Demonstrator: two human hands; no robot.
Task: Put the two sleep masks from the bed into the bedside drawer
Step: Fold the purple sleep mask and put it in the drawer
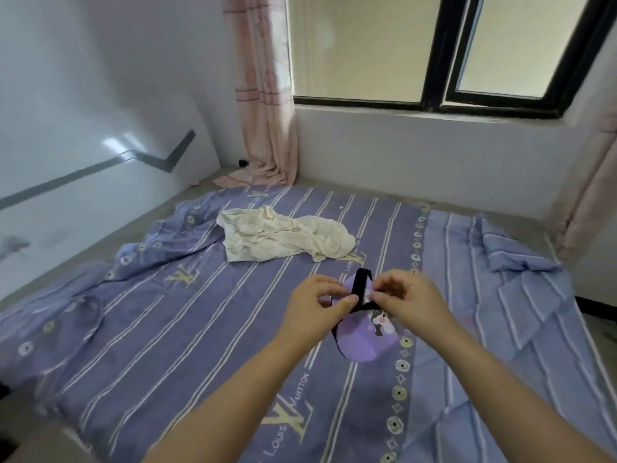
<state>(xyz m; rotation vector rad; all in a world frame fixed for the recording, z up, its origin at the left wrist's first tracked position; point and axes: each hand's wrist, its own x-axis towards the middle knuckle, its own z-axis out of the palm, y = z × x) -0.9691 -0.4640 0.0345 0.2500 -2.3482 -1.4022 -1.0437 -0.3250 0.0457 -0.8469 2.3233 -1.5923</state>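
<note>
Both hands meet over the bed, on the near side of the crumpled white cloth. The left hand and the right hand each pinch the black strap of a purple sleep mask, which hangs just above the sheet. I see only 1 mask clearly. It looks light and soft, so the strap is probably a safe place to hold; the padded part would fold.
</note>
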